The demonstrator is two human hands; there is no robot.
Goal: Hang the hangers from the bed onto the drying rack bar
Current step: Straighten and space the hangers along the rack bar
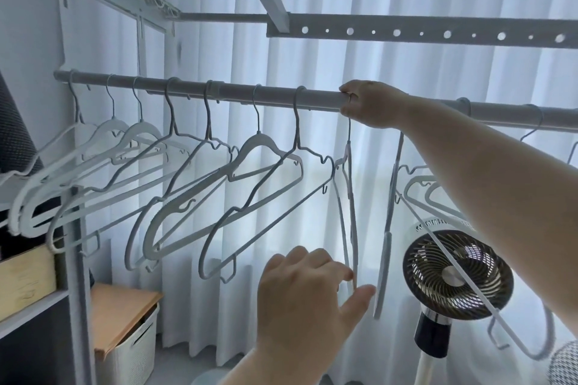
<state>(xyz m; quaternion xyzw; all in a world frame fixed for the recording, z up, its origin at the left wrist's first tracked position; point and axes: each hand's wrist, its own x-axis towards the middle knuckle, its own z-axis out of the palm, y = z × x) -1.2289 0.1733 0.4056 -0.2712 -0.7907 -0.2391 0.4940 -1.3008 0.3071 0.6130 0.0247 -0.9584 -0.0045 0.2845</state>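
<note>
Right hand [367, 105] up at rack bar [187, 88], middle-right of frame, fingers curled round hook of thin hanger [349, 197], hook right at bar. Hanger drops straight down, seen edge-on, centre of frame. Left hand [305, 294] lower centre, fingers loose and spread, gripping nothing. Its fingertips are right by hanger's bottom end, can't tell if actually touching. Other hangers [194, 184] on bar at left, few more behind right arm. Fan [457, 275] lower right, curtain [406, 66] behind.

Two hands [369, 106] [306, 297], one fan [458, 275], over ten hangers [262, 166].
</note>
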